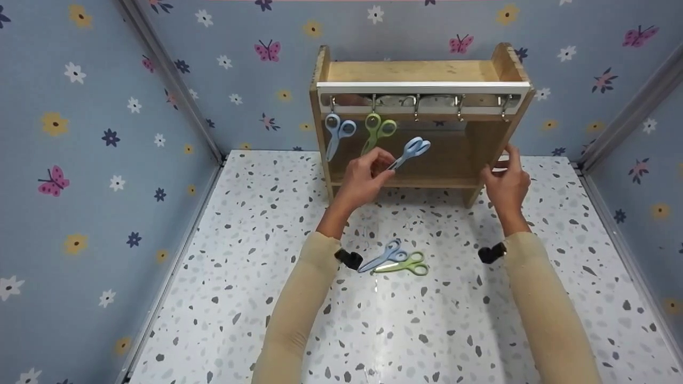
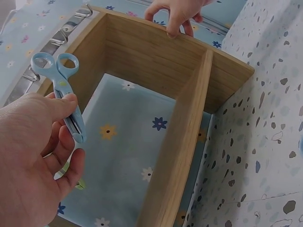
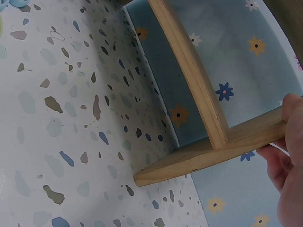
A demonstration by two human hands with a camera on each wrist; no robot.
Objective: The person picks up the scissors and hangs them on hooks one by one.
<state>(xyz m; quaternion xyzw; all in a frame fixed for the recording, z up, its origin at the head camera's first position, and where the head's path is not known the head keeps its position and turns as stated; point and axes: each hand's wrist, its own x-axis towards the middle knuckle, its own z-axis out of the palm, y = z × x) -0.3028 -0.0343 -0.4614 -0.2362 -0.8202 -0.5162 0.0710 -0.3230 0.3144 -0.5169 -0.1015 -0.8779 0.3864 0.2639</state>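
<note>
My left hand (image 1: pixel 365 178) pinches a pair of blue scissors (image 1: pixel 416 148) by the blade end, handles pointing up, in front of the wooden rack (image 1: pixel 411 183). In the left wrist view the scissors (image 2: pixel 64 82) sit between thumb and fingers, close to the row of hooks (image 2: pixel 59 38). My right hand (image 1: pixel 507 178) grips the rack's right side panel, thumb in front and fingers behind; the right wrist view shows the hand (image 3: pixel 289 156) at that panel (image 3: pixel 189 163). From the two leftmost hooks hang blue scissors (image 1: pixel 333 140) and green scissors (image 1: pixel 372 133), the latter's blades partly hidden by my left hand.
On the speckled table (image 1: pixel 256 298) lie another pair of blue scissors (image 1: pixel 380 258) and green scissors (image 1: pixel 400 265), overlapping. The middle hook (image 1: pixel 416 106) and the two right of it hold nothing. Patterned panels (image 1: pixel 96 160) enclose the table at the back and sides.
</note>
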